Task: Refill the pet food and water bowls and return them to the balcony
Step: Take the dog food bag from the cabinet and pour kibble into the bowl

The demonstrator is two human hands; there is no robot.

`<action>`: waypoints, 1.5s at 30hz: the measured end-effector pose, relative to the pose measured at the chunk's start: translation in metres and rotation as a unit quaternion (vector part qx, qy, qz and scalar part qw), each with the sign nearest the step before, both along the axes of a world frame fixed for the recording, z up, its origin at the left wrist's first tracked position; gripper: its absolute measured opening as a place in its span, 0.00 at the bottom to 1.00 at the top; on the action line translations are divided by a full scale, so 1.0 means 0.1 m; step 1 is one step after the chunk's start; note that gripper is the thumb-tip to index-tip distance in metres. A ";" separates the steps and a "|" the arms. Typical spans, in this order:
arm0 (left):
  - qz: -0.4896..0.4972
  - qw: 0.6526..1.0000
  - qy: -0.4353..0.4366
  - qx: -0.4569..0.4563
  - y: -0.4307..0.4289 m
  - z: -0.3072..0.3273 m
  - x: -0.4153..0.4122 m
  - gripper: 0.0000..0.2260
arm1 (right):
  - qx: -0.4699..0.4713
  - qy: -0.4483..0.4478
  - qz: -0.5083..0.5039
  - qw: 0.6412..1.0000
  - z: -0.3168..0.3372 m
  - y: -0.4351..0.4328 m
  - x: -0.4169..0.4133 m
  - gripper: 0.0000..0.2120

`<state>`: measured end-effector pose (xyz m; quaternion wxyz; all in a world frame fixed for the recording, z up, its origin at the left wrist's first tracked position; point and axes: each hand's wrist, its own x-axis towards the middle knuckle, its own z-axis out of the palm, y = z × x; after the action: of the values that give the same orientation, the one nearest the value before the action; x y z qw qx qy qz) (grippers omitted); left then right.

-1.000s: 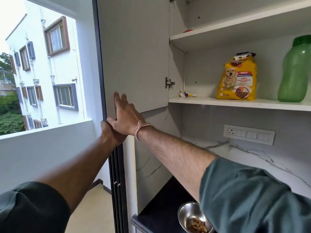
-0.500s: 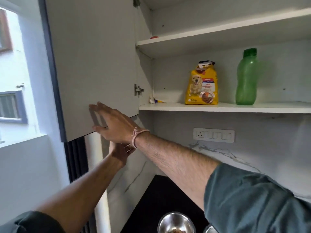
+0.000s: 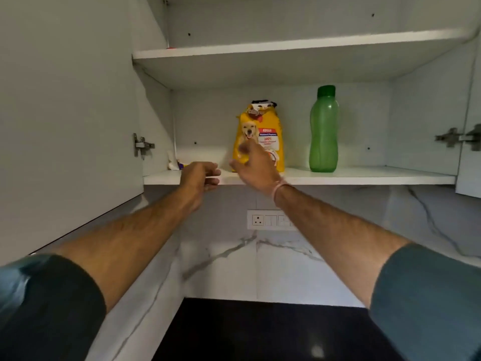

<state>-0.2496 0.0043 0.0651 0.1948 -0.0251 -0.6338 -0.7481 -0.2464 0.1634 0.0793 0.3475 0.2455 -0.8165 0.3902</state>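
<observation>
A yellow dog food bag [image 3: 261,126] stands upright on the lower shelf [image 3: 364,177] of the open wall cabinet. To its right is a green water bottle [image 3: 323,130] with a green cap. My right hand [image 3: 253,168] is raised in front of the bag's lower part, fingers loosely curled and holding nothing; contact with the bag is unclear. My left hand [image 3: 199,177] hovers at the shelf's front edge, left of the bag, fingers loosely curled and empty. The bowls are out of view.
The left cabinet door [image 3: 65,113] stands open, and a right door edge [image 3: 469,152] shows too. An upper shelf [image 3: 286,46] sits above. Some small packets [image 3: 177,164] lie at the shelf's left corner. Below are a wall socket [image 3: 265,220], marble backsplash and black countertop [image 3: 260,332].
Both hands left the left cabinet door and moved right, up to the lower shelf by the food bag. The view turned toward the cabinet, and the bowls dropped out of sight.
</observation>
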 end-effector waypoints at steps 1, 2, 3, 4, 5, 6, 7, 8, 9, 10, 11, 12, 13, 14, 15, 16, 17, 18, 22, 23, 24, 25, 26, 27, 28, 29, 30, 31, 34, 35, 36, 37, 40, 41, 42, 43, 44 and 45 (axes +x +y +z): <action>0.008 1.000 0.008 -0.022 0.06 0.08 -0.09 0.04 | -0.012 -0.018 -0.022 1.000 0.06 0.16 -0.17 0.19; 0.020 0.999 0.015 -0.044 0.11 0.16 -0.19 0.04 | -0.024 -0.038 -0.039 0.998 0.11 0.31 -0.32 0.20; 0.031 0.997 0.019 -0.065 0.15 0.23 -0.32 0.04 | -0.041 -0.061 -0.052 0.996 0.17 0.45 -0.49 0.21; 0.043 0.995 0.013 -0.090 0.15 0.28 -0.49 0.07 | -0.058 -0.079 -0.064 0.993 0.22 0.58 -0.64 0.23; 0.051 0.992 0.002 -0.115 0.16 0.32 -0.65 0.10 | -0.073 -0.094 -0.076 0.990 0.27 0.69 -0.81 0.24; 0.061 0.987 -0.010 -0.149 0.17 0.37 -0.79 0.13 | -0.081 -0.105 -0.088 0.987 0.32 0.79 -0.97 0.25; 0.065 0.982 -0.020 -0.177 0.19 0.41 -0.93 0.15 | -0.085 -0.122 -0.096 0.984 0.37 0.87 -1.14 0.28; 0.060 0.977 -0.031 -0.201 0.22 0.45 -1.06 0.18 | -0.082 -0.142 -0.100 0.981 0.41 0.93 -1.28 0.31; 0.050 0.973 -0.045 -0.221 0.23 0.48 -1.21 0.20 | -0.077 -0.169 -0.097 0.978 0.45 0.98 -1.42 0.36; 0.035 0.969 -0.061 -0.235 0.24 0.49 -1.35 0.23 | -0.070 -0.201 -0.087 0.973 0.47 1.01 -1.55 0.42; 0.017 0.967 -0.079 -0.243 0.25 0.50 -1.48 0.26 | -0.066 -0.235 -0.072 0.967 0.48 1.04 -1.66 0.47; -0.005 0.965 -0.094 -0.243 0.26 0.49 -1.60 0.30 | -0.070 -0.270 -0.054 0.959 0.49 1.05 -1.75 0.49; -0.026 0.963 -0.103 -0.246 0.26 0.48 -1.72 0.32 | -0.078 -0.303 -0.034 0.949 0.49 1.08 -1.84 0.48; -0.043 0.960 -0.107 -0.255 0.26 0.48 -1.83 0.33 | -0.084 -0.334 -0.007 0.939 0.50 1.11 -1.93 0.43; -0.064 0.958 -0.106 -0.259 0.26 0.47 -1.93 0.33 | -0.083 -0.361 0.025 0.929 0.52 1.14 -2.00 0.36; -0.086 0.958 -0.104 -0.254 0.26 0.47 -2.01 0.33 | -0.075 -0.381 0.056 0.920 0.52 1.16 -2.05 0.30; -0.109 0.959 -0.098 -0.243 0.25 0.46 -2.08 0.32 | -0.066 -0.395 0.082 0.913 0.53 1.17 -2.10 0.25; -0.131 0.959 -0.092 -0.233 0.25 0.46 -2.13 0.32 | -0.059 -0.402 0.098 0.909 0.53 1.18 -2.14 0.22; -0.164 0.957 -0.077 -0.227 0.21 0.44 -2.21 0.30 | -0.046 -0.398 0.125 0.907 0.50 1.16 -2.21 0.19; -0.167 0.956 -0.076 -0.227 0.21 0.43 -2.21 0.32 | -0.046 -0.398 0.123 0.908 0.49 1.16 -2.20 0.19; -0.171 0.956 -0.073 -0.225 0.20 0.43 -2.20 0.32 | -0.041 -0.398 0.122 0.908 0.48 1.16 -2.20 0.21; -0.175 0.956 -0.069 -0.224 0.19 0.42 -2.19 0.32 | -0.037 -0.397 0.120 0.909 0.47 1.17 -2.20 0.22; -0.176 0.956 -0.065 -0.224 0.18 0.42 -2.16 0.31 | -0.033 -0.397 0.119 0.910 0.46 1.17 -2.18 0.22; -0.180 0.956 -0.061 -0.225 0.16 0.42 -2.12 0.31 | -0.033 -0.394 0.122 0.910 0.45 1.16 -2.14 0.20; -0.188 0.954 -0.057 -0.226 0.15 0.42 -2.07 0.33 | -0.034 -0.391 0.127 0.911 0.43 1.15 -2.08 0.18; -0.197 0.953 -0.051 -0.226 0.13 0.41 -2.01 0.35 | -0.038 -0.388 0.134 0.911 0.42 1.14 -2.01 0.17; -0.204 0.951 -0.045 -0.226 0.11 0.41 -1.95 0.36 | -0.040 -0.383 0.141 0.912 0.40 1.13 -1.93 0.16; -0.208 0.951 -0.041 -0.226 0.08 0.41 -1.88 0.37 | -0.044 -0.380 0.149 0.912 0.39 1.12 -1.83 0.16; -0.224 0.949 -0.024 -0.219 0.02 0.40 -1.67 0.39 | -0.067 -0.364 0.177 0.912 0.36 1.05 -1.50 0.15; -0.230 0.948 -0.018 -0.217 0.00 0.40 -1.60 0.39 | -0.080 -0.358 0.187 0.911 0.35 1.02 -1.39 0.15; -0.230 0.949 -0.012 -0.214 -0.01 0.40 -1.51 0.39 | -0.097 -0.353 0.196 0.910 0.34 1.00 -1.28 0.14; -0.228 0.951 -0.005 -0.209 -0.02 0.39 -1.42 0.37 | -0.116 -0.349 0.205 0.907 0.32 0.96 -1.16 0.14; -0.218 0.962 0.010 -0.161 -0.03 0.34 -1.13 0.32 | -0.151 -0.332 0.218 0.905 0.28 0.88 -0.83 0.14; -0.219 0.965 0.019 -0.140 -0.03 0.32 -1.03 0.30 | -0.161 -0.325 0.217 0.906 0.27 0.86 -0.72 0.14; -0.222 0.967 0.030 -0.120 -0.02 0.30 -0.93 0.28 | -0.170 -0.317 0.214 0.908 0.26 0.84 -0.61 0.14; -0.223 0.969 0.039 -0.100 -0.01 0.27 -0.83 0.25 | -0.176 -0.310 0.210 0.910 0.25 0.83 -0.50 0.15; -0.223 0.970 0.047 -0.082 0.00 0.24 -0.74 0.22 | -0.182 -0.308 0.203 0.911 0.25 0.81 -0.40 0.17; -0.220 0.972 0.054 -0.066 0.01 0.22 -0.64 0.20 | -0.185 -0.308 0.194 0.913 0.24 0.79 -0.29 0.18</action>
<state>-0.3138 0.0054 0.0867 0.0569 -0.2173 -0.6490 -0.7269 -0.2751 0.2429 0.1035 0.0350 0.1979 -0.7323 0.6506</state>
